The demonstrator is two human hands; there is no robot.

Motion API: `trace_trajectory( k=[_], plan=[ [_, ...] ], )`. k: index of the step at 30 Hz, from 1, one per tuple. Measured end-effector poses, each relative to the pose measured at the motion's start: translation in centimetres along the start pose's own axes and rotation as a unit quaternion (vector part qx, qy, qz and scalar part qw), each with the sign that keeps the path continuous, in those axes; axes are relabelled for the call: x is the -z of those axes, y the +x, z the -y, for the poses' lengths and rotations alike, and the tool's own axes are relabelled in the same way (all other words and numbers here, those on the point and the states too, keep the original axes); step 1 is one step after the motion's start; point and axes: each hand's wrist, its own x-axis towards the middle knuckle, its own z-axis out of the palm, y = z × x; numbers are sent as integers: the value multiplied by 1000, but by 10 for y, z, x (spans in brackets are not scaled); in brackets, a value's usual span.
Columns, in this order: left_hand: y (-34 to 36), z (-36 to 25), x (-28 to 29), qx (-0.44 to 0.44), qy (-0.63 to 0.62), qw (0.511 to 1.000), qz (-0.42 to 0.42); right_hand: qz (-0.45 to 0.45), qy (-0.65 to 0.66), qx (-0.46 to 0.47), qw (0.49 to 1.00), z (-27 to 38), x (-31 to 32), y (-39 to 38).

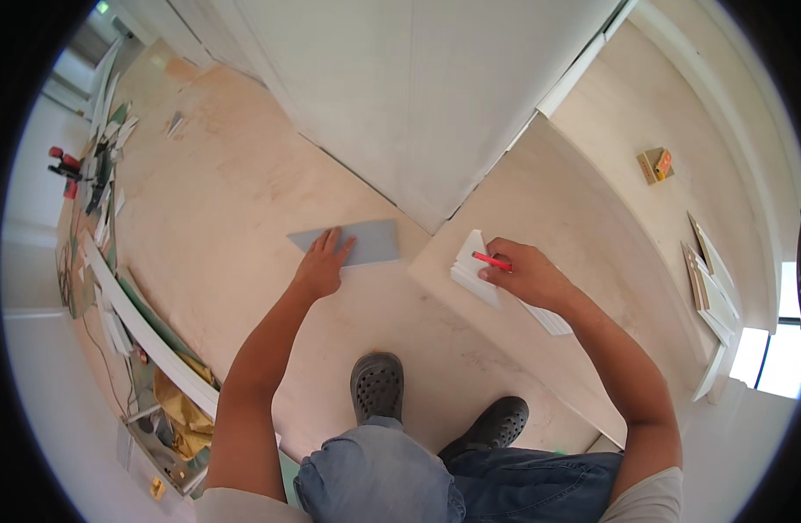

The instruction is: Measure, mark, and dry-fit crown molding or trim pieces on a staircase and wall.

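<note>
Nearest the camera, the person's blue-jeaned knees and dark perforated clogs point(378, 384) stand on a pale, dusty floor point(243, 218). The right hand point(527, 275) is curled shut around a red pencil point(491, 260), its tip resting on a stack of white tile pieces point(470, 270) that lies on a raised, smooth beige ledge point(592, 174), probably so the stack stays put while being marked. The left hand point(320, 266) lies open, fingers spread flat, pressing one end of a thin grey rectangular tile point(357, 243) on the floor, seemingly pinning it against sliding. Beyond, a matt white wall corner point(418, 105) meets the floor. Far left, offcuts and scraps point(108, 139) litter the edge; far right, more flat white tile pieces point(710, 279) lean together, and a small orange box point(656, 165) sits apart.
</note>
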Motion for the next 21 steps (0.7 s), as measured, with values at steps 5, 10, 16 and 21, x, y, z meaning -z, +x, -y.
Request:
trace_trajectory(
  k=[5,10,16,21],
  plan=[
    [31,11,2,-74,-23,997,-23,-32,-50,37,998,-27,-13,16],
    [6,56,-9,-53,32,998,22,-42,-105,59,992,-12,-38,48],
    [27,11,16,-37,29,999,25,-132,-111,41,984,-32,-43,41],
    [33,34,41,-14,-37,989,145,-187,-93,69,976,-32,-55,50]
  ],
)
